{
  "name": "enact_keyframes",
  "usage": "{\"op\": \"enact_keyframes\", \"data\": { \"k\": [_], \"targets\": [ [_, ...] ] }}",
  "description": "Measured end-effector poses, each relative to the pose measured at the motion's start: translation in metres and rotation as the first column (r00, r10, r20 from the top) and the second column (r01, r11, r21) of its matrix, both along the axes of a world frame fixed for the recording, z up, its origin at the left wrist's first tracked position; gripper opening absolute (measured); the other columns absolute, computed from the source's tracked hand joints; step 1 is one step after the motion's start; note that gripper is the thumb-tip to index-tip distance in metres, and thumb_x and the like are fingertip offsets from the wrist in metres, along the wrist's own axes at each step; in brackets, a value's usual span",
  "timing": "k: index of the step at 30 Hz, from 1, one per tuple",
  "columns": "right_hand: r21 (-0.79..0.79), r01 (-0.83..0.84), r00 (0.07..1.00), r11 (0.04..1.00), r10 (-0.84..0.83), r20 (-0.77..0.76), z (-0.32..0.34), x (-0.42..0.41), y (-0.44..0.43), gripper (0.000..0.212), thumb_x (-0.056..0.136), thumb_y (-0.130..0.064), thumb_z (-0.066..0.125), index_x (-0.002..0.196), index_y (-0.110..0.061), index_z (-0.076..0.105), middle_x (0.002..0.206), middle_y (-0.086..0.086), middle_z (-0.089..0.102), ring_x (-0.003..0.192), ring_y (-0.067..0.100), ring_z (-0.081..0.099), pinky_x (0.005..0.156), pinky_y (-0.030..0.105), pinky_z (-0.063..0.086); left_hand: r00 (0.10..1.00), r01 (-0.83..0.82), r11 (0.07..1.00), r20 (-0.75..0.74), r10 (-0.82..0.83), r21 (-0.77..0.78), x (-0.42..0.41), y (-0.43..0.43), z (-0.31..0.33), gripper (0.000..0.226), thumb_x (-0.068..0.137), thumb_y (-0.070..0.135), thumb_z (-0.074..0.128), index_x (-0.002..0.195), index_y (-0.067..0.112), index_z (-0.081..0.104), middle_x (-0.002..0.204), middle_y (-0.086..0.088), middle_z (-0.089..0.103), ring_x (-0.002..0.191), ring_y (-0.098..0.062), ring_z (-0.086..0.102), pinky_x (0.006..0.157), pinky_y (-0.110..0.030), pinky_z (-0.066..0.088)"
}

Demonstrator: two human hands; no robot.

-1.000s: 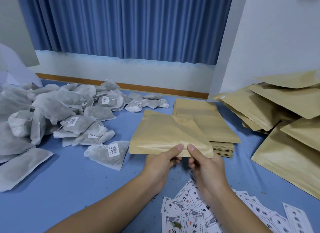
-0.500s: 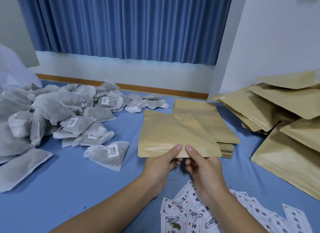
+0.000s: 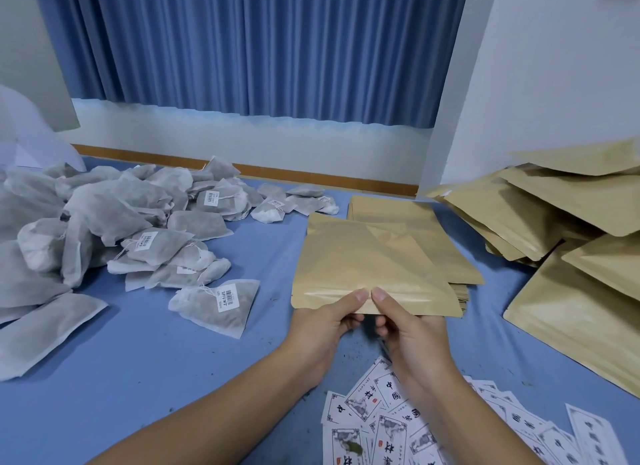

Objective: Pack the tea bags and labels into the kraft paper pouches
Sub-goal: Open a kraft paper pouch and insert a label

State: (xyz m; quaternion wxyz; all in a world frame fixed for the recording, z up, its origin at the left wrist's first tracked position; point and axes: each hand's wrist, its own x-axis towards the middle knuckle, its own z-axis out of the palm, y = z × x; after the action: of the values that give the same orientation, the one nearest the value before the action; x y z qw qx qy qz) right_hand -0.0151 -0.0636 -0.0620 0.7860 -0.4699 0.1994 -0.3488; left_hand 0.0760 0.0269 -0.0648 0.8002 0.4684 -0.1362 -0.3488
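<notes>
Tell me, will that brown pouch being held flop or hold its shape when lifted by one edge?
Probably fairly stiff: the kraft pouch juts out nearly flat though the left hand and right hand pinch only its near edge. Likely light, since a pinch alone carries it. Its glossy near band hints it may be slippery.

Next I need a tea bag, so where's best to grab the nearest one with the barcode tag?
Probably pinch the tea bag by its middle from above, reaching in from its right: it lies flat at the near edge of the pile, uncovered, tag on top.
</notes>
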Motion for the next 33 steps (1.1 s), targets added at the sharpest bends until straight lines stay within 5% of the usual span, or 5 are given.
{"op": "enact_keyframes", "data": {
  "k": [11, 17, 21, 27, 33],
  "targets": [
    [0.035, 0.098, 0.995, 0.995, -0.099, 0.032, 0.0001, 0.0005, -0.0061, 0.012, 0.083, -0.008, 0.078, 0.092, -0.013, 0.072, 0.074, 0.003, 0.062, 0.056, 0.013, 0.048, 0.050, 0.027, 0.042, 0.992, -0.123, 0.992, 0.031, 0.123, -0.009, 0.0033, -0.0039, 0.0004, 0.029, 0.095, 0.030, 0.066, 0.107, 0.004, 0.067, 0.082, -0.016, 0.068, 0.062, -0.027, 0.060, 0.059, -0.035, 0.049],
    [-0.035, 0.014, 1.000, 0.999, -0.015, -0.026, -0.0013, 0.0006, -0.0063, 0.022, 0.084, -0.020, 0.077, 0.096, -0.004, 0.067, 0.068, 0.007, 0.057, 0.057, 0.018, 0.049, 0.049, 0.027, 0.039, 0.977, -0.122, 0.991, 0.181, 0.110, 0.055, -0.0003, -0.0012, 0.0011, 0.043, 0.099, 0.037, 0.058, 0.069, 0.008, 0.070, 0.060, -0.019, 0.061, 0.055, -0.029, 0.059, 0.053, -0.033, 0.044],
    [-0.149, -0.080, 0.997, 0.986, 0.080, -0.012, -0.0020, 0.0002, 0.0003, 0.022, 0.090, -0.019, 0.071, 0.080, -0.004, 0.059, 0.063, 0.012, 0.047, 0.058, 0.023, 0.044, 0.056, 0.035, 0.031, 0.949, -0.086, 0.990, 0.313, 0.046, 0.115, -0.0052, -0.0005, 0.0011, 0.058, 0.101, 0.041, 0.054, 0.052, 0.011, 0.064, 0.058, -0.018, 0.061, 0.060, -0.030, 0.060, 0.067, -0.041, 0.048],
    [-0.126, -0.102, 0.995, 0.987, 0.104, 0.006, 0.0013, 0.0003, 0.0003, 0.029, 0.093, -0.015, 0.067, 0.073, 0.000, 0.052, 0.061, 0.017, 0.044, 0.060, 0.029, 0.042, 0.064, 0.045, 0.036, 0.947, -0.065, 0.992, 0.320, 0.027, 0.108, -0.0047, -0.0004, 0.0017, 0.052, 0.096, 0.040, 0.063, 0.057, 0.006, 0.063, 0.057, -0.018, 0.060, 0.060, -0.030, 0.060, 0.058, -0.035, 0.046],
    [0.040, 0.036, 0.999, 0.999, -0.035, -0.029, 0.0003, 0.0061, -0.0035, 0.042, 0.103, -0.037, 0.050, 0.102, 0.003, 0.061, 0.058, 0.014, 0.051, 0.049, 0.025, 0.044, 0.053, 0.035, 0.039, 0.950, -0.075, 0.994, 0.308, 0.048, 0.078, -0.0054, -0.0009, 0.0043, 0.034, 0.098, 0.024, 0.063, 0.076, -0.003, 0.060, 0.054, -0.016, 0.055, 0.056, -0.029, 0.057, 0.054, -0.034, 0.046]
  ]
}}
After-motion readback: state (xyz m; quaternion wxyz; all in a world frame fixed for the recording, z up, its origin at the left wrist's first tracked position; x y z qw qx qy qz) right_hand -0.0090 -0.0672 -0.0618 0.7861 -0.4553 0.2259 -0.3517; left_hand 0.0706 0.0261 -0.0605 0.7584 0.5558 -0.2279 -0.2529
